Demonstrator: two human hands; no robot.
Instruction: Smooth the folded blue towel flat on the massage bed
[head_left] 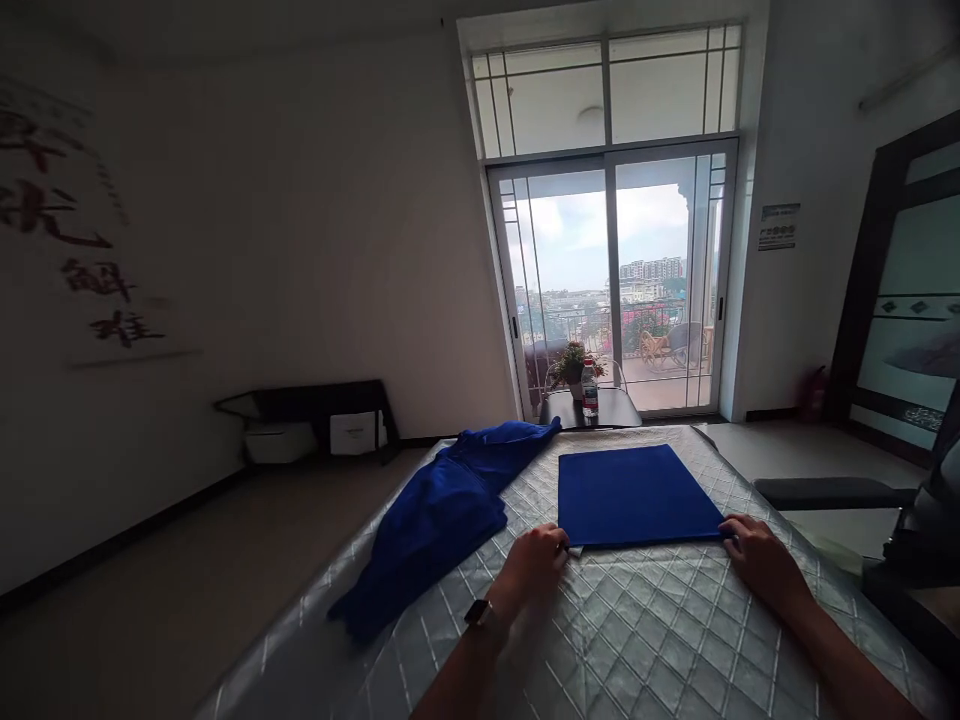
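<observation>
A blue cloth folded into a flat, near-square shape (pixel 637 492) lies on the quilted silvery surface (pixel 645 620) in front of me. My left hand (pixel 538 555), with a watch on its wrist, has its fingers curled round the near left corner of the cloth. At the near right corner, my right hand (pixel 757 555) grips the edge between thumb and fingers. Both thumbs are partly hidden. To the left, a crumpled blue garment (pixel 442 510) is spread loosely, one end reaching the far edge of the surface.
Beyond the far edge stands a small dark table (pixel 551 408) with a plastic bottle (pixel 590 390) and a potted plant (pixel 571 365). A low black rack (pixel 319 400) with white boxes is against the left wall. Dark seating (pixel 832 492) is at the right.
</observation>
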